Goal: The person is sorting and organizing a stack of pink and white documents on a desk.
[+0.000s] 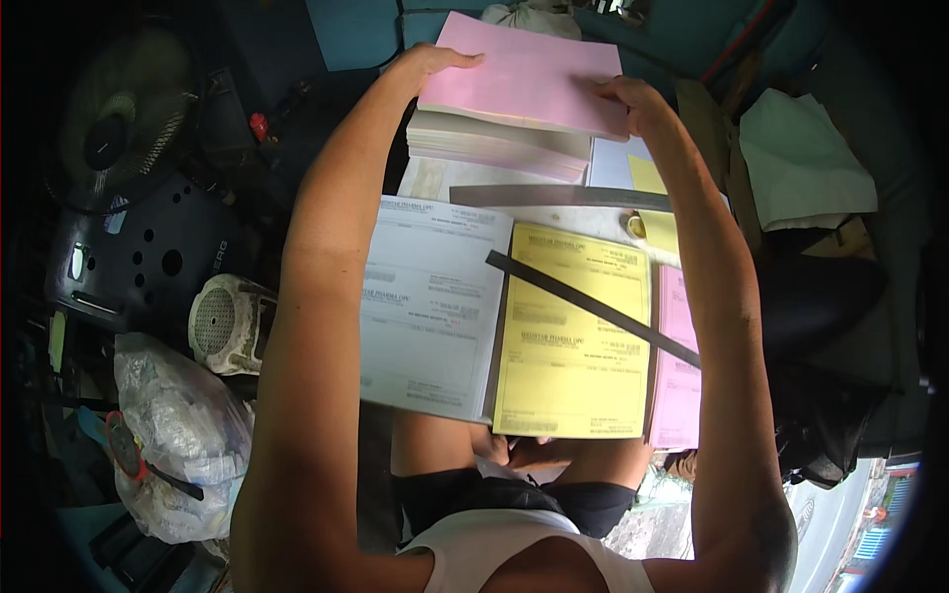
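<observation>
Both arms reach far forward over the table. My left hand [437, 61] grips the left edge of a thick pink-topped sheaf of paper [526, 70], its thumb lying on top. At the right edge my right hand [629, 96] holds the same sheaf. Directly beneath is a stack of paper [493, 144] with pale, layered edges. Nearer to me lie printed white forms [437, 311], yellow forms [571, 356] and pink forms [675, 363], side by side. One dark flat strip [593, 307] slants across the yellow and pink forms. Another dark strip [556, 196] lies behind them.
To the left stand a fan [118, 137], a dirty white speaker-like housing [222, 322] and a full clear plastic bag [182, 437] with red-handled scissors [126, 445] against it. A small round container [635, 226] sits near yellow paper [658, 230]. Crumpled white sheeting [801, 159] is at right.
</observation>
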The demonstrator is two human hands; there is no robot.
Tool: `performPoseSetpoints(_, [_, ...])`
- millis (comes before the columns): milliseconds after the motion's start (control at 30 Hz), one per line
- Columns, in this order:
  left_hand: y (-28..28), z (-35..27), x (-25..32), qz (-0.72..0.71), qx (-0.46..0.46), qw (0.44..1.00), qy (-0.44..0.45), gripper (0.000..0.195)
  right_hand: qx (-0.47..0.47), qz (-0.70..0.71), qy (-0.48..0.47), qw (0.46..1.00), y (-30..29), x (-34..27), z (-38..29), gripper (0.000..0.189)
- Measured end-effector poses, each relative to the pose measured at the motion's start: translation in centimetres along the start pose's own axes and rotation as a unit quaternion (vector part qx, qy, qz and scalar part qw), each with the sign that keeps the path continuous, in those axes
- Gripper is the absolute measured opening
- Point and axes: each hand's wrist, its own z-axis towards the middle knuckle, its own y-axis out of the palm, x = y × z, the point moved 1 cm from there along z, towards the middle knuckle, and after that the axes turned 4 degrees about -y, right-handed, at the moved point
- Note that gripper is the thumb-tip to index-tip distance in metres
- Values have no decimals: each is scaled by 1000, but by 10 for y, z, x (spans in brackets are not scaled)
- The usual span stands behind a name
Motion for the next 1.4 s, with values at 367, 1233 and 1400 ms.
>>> performPoseSetpoints(367, [-52, 73, -48, 189, 33, 981, -39, 82, -18, -34, 6, 999, 33, 35, 24, 27])
performPoseSetpoints(1233, [27, 16, -45, 591, 138, 757, 243, 65, 24, -99, -95, 990, 20, 48, 29, 27])
performPoseSetpoints(1400, [20, 12, -55, 630, 129, 738, 204, 68, 129, -376, -168, 902, 49, 33, 0, 62])
